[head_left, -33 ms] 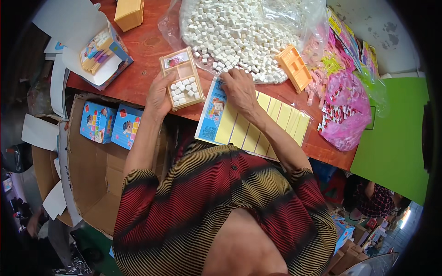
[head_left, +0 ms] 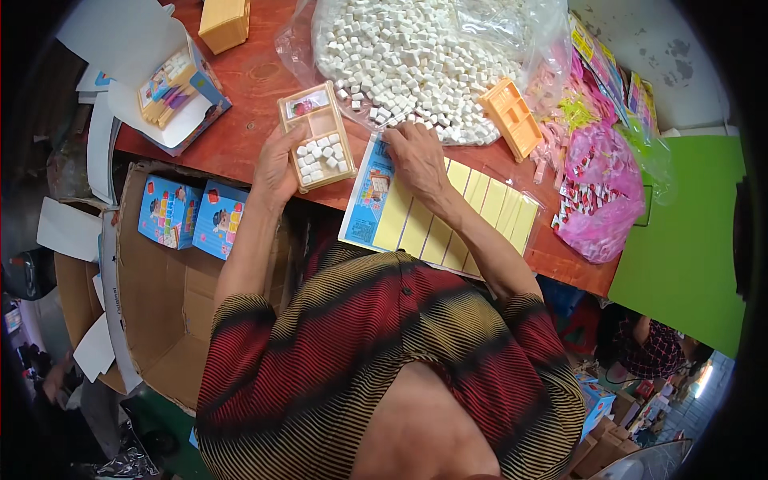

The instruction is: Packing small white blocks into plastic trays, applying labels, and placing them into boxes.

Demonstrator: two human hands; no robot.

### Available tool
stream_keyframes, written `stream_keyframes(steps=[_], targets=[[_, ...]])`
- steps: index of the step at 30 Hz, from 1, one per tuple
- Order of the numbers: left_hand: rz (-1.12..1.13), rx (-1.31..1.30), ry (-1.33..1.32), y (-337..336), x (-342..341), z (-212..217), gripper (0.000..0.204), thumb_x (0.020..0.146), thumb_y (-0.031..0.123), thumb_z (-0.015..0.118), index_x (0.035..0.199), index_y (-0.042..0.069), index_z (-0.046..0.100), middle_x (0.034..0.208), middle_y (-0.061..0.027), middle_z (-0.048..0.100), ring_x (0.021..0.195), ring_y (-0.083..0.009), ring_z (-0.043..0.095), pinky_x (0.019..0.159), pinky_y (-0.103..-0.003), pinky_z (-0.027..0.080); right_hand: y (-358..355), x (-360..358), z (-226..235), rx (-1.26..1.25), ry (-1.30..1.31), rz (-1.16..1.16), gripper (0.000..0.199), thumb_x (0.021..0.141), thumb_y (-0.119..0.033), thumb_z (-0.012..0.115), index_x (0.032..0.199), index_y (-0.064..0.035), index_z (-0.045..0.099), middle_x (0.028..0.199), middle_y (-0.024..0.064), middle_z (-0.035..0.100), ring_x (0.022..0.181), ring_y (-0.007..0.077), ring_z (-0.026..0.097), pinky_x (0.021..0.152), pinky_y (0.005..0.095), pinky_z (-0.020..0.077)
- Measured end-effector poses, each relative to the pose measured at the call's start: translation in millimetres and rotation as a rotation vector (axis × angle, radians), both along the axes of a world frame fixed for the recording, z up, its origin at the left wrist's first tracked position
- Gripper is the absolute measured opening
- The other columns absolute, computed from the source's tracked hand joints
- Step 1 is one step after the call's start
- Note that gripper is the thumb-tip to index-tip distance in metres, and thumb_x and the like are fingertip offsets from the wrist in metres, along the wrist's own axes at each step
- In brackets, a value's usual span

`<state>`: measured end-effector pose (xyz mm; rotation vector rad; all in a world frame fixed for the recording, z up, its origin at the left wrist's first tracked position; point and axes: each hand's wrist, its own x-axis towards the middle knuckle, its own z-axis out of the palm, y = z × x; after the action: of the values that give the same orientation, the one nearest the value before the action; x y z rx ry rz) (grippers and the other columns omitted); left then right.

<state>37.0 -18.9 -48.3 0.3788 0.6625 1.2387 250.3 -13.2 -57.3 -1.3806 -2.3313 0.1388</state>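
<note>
My left hand [head_left: 278,164] grips a small pale-wood-coloured compartment tray [head_left: 342,136] by its left side, thumb over the rim. White cubes [head_left: 320,156] fill its nearest compartment; a small clear packet with something pink [head_left: 307,104] lies in the farthest one, and the middle part looks bare. To the right, my right hand [head_left: 416,160] is bent with fingertips drawn together at the near edge of a big heap of white cubes [head_left: 408,64]. Whatever those fingers hold is hidden. Under that hand lies a stack of sheets with yellow strips and a blue printed end [head_left: 456,212].
An orange compartment tray [head_left: 512,120] leans by the heap, beside a pink bag of small packets [head_left: 600,192]. An opened box [head_left: 172,100] and stacked trays [head_left: 224,26] stand at the left. Below the table edge, a carton [head_left: 160,312] holds blue boxes [head_left: 170,212].
</note>
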Motion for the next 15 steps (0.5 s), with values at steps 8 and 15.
stream_keyframes(steps=[8, 15], targets=[[-0.004, -0.016, -0.004, -1.3, 0.8, -1.5, 0.033, 0.077, 0.005, 0.048, 0.108, 0.0, 0.04, 0.101, -0.0115, 0.051, 0.089, -0.0205, 0.054, 0.077, -0.033, 0.045, -5.5, 0.3, 2.0, 0.064, 0.074, 0.13, 0.013, 0.065, -0.009, 0.055, 0.077, -0.0058, 0.051, 0.073, 0.0112, 0.048, 0.067, 0.0262, 0.048, 0.055, 0.0342, 0.0397], [-0.038, -0.059, -0.012, -7.6, 4.6, -4.5, 0.035, 0.077, 0.004, 0.048, 0.11, 0.0, 0.038, 0.103, -0.0118, 0.05, 0.089, -0.0211, 0.053, 0.077, -0.034, 0.045, 3.0, -4.0, 2.9, -0.077, -0.095, 0.004, 0.034, 0.066, -0.018, 0.059, 0.095, -0.005, 0.048, 0.091, 0.0088, 0.049, 0.083, 0.0245, 0.046, 0.069, 0.0357, 0.0356]])
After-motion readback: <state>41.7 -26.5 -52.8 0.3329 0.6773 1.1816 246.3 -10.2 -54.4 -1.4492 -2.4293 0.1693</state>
